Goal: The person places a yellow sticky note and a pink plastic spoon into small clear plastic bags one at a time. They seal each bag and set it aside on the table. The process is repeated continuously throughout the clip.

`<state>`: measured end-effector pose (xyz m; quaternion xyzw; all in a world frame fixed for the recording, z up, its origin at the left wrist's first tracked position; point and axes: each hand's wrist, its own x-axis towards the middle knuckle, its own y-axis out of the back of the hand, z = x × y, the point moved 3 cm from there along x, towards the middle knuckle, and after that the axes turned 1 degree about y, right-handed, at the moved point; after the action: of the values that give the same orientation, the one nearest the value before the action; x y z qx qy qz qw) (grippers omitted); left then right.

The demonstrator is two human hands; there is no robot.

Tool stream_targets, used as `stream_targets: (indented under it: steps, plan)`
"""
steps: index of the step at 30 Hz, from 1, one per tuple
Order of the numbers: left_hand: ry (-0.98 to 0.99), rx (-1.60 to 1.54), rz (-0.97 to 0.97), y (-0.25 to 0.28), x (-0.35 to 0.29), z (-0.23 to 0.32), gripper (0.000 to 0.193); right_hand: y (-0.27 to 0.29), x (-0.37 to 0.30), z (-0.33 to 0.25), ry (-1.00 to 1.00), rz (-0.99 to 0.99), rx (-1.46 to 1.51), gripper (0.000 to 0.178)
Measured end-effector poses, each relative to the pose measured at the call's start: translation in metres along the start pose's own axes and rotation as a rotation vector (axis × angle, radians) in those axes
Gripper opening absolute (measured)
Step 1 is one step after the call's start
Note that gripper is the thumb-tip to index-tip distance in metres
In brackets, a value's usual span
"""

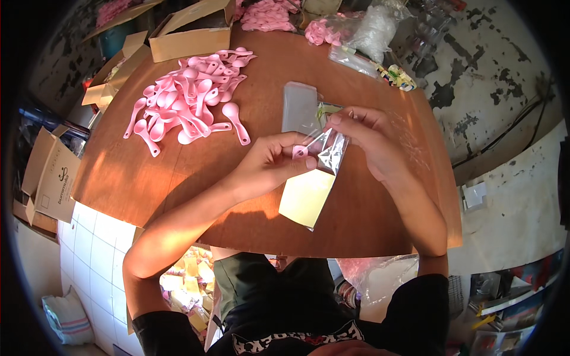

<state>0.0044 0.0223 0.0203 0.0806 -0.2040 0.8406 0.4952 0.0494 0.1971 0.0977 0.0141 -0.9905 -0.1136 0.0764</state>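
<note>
At table centre, left hand (270, 163) fingers pinch a small pink plastic spoon (300, 152) at the mouth of a clear plastic pouch with a yellow card inside (314, 184); right hand (371, 139) fingertips pinch the pouch's top edge open. Step: bagging. Next: push the spoon fully in. Pink spoon pile (190, 98) far left; flat stack of clear pouches (298, 107) just beyond.

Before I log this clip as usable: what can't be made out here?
Head view only:
- Pink spoon: mostly hidden by the left hand.
- Clear bag: its mouth is covered by the right hand.
- Cardboard box: its inside is out of sight.
- Floor bin under the table: contents blurred.
</note>
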Motion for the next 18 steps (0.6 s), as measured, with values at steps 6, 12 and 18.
stream_targets:
  steps: [6, 12, 18]
  plan:
    - [0.087, 0.164, 0.109, 0.009, 0.001, -0.009, 0.031, 0.008, -0.023, 0.049, -0.063, -0.045, 0.053, 0.04]
    - [0.077, 0.138, 0.114, 0.001, 0.002, -0.021, 0.03, -0.003, -0.043, 0.073, -0.083, 0.071, 0.194, 0.026]
    - [0.237, 0.145, 0.13, 0.007, 0.003, -0.026, 0.029, -0.001, -0.053, 0.081, -0.016, 0.131, 0.199, 0.019]
